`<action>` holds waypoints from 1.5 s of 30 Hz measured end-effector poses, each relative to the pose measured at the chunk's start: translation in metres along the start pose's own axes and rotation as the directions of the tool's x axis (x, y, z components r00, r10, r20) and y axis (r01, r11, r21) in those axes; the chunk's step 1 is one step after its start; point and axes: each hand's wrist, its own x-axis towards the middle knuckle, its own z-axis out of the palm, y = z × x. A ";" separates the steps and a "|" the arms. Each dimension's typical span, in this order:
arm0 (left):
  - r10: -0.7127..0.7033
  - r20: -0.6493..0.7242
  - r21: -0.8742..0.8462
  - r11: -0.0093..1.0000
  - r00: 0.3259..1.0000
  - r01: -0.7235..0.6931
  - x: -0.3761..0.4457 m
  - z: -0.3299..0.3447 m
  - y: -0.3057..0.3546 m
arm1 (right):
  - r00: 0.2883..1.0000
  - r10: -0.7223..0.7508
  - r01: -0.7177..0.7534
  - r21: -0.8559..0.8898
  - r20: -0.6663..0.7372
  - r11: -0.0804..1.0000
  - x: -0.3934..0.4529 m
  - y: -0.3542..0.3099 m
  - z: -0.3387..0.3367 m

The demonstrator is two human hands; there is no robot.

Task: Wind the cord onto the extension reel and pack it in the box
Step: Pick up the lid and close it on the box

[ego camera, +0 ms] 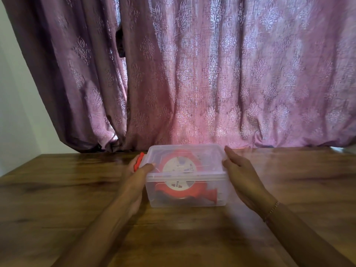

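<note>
Wooden tabletop (57, 189) fills the foreground. On it sits a clear lidded box (185, 197) with the red extension reel (178, 191) inside. Left hand (134, 182) presses its left side, thumb on the lid; right hand (242, 176) hovers open beside it. Mauve curtains (212, 74) hang behind.

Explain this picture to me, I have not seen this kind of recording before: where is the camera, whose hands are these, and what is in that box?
There is no machine here. One camera sits on a person's head, looking forward and down. The left hand presses the left end of a clear plastic box, by its red latch. The right hand is open beside the right end; contact is unclear. The lid is on. Inside lies the red extension reel. The box stands on a wooden table, before purple curtains.
</note>
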 end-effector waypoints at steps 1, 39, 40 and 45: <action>-0.022 0.008 -0.039 0.999 1.000 0.022 0.000 0.001 0.000 | 1.000 -0.006 0.006 0.026 -0.005 1.000 -0.002 0.000 0.001; 0.450 -0.410 0.562 0.809 0.793 -0.168 -0.086 -0.261 0.052 | 0.919 -0.122 0.142 -0.026 0.376 0.990 -0.026 -0.041 0.331; 0.494 -0.435 0.593 0.786 0.753 -0.173 -0.092 -0.276 0.055 | 0.892 -0.131 0.152 -0.013 0.433 0.988 -0.033 -0.046 0.351; 0.612 -0.556 0.654 0.740 0.563 -0.159 -0.130 -0.326 0.069 | 0.738 -0.109 0.064 0.092 0.666 0.994 -0.068 -0.066 0.427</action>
